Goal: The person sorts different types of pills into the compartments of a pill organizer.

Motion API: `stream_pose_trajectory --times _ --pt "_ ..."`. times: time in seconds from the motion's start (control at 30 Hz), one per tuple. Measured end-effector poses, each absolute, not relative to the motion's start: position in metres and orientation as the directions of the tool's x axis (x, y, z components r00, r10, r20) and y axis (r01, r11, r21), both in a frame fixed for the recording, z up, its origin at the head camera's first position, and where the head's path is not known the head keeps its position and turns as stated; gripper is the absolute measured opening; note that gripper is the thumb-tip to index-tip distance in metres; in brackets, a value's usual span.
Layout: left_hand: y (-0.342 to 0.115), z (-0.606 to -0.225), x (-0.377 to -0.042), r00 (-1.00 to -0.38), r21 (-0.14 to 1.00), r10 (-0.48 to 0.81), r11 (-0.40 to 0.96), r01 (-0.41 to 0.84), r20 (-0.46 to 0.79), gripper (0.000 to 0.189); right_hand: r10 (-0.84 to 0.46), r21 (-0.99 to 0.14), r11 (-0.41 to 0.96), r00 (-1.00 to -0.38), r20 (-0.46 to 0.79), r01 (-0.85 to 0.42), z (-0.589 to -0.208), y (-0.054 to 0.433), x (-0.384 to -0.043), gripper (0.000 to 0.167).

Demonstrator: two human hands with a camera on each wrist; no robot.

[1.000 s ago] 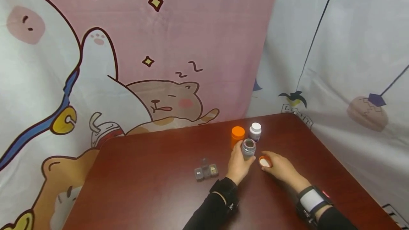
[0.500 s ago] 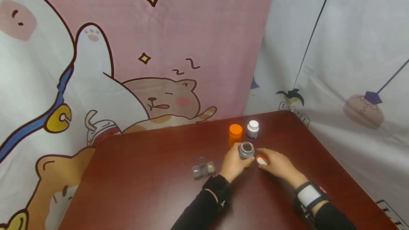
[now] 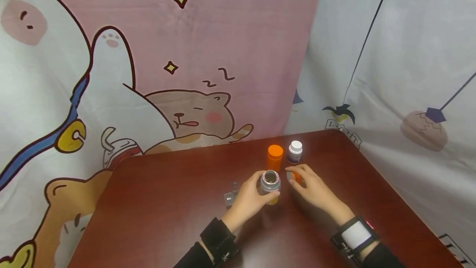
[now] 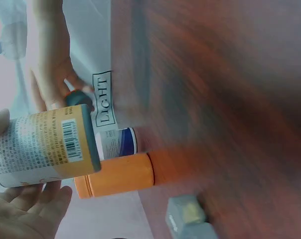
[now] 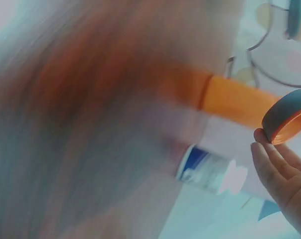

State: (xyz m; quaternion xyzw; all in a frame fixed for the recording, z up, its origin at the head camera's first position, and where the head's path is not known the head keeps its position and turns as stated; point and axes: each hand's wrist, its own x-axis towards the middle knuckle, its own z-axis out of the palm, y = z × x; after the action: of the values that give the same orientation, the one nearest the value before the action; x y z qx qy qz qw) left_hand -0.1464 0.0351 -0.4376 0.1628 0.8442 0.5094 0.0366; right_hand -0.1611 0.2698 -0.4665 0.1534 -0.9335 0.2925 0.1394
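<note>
Head view, clock positions taken from the grey bottle (image 3: 270,182): it's uncapped, mouth facing the camera, interior dark brownish-olive, can't resolve what's inside. Left hand (image 3: 243,202) has thumb and fingers wrapped round its body, roughly upright, base off the table (image 3: 167,189), just right of table centre. Right hand (image 3: 316,189) at 3 o'clock pinches the cap (image 3: 296,176), tipped on its side, well short of the bottle's rim; right wrist cam shows grey-blue outside, orange inside, hollow. Orange bottle (image 3: 274,158) at 12, lid on; white bottle (image 3: 295,152) between 1 and 2, lid on; both standing, contents not visible. Pill organizer (image 3: 229,198) at 8, grey, segmented; left wrist cam shows a yellowish patch in one compartment, can't say what. Grey bottle detail, same cam: white label with a yellow lower band, barcode, dense print too small to read, grey base. Hard to see: most of the organizer is behind the left hand in head view and cut by the bottom edge in left wrist; right wrist cam has the tabletop smeared and cap plus hand cropped at the right edge.
</note>
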Motion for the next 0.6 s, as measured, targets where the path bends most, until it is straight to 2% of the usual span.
stream_pose_trajectory --times 0.2,0.4,0.47,0.6 --pt "0.015 -0.449 -0.132 -0.95 0.893 0.302 0.403 0.201 0.077 0.066 -0.171 -0.666 0.621 -0.901 0.398 -0.413 -0.45 0.243 -0.154 0.042" --pt "0.003 -0.458 -0.124 -0.954 0.87 0.295 0.454 0.194 0.059 0.068 -0.203 -0.837 0.329 -0.898 0.39 -0.437 -0.439 0.208 -0.145 0.036" --pt "0.001 -0.459 -0.123 -0.952 0.865 0.3 0.46 0.199 0.06 0.069 -0.237 -0.861 0.239 -0.887 0.396 -0.449 -0.437 0.197 -0.142 0.034" --pt "0.0 -0.457 -0.12 -0.947 0.867 0.314 0.45 0.216 0.073 0.069 -0.307 -0.855 0.148 -0.845 0.437 -0.497 -0.437 0.181 -0.136 0.035"
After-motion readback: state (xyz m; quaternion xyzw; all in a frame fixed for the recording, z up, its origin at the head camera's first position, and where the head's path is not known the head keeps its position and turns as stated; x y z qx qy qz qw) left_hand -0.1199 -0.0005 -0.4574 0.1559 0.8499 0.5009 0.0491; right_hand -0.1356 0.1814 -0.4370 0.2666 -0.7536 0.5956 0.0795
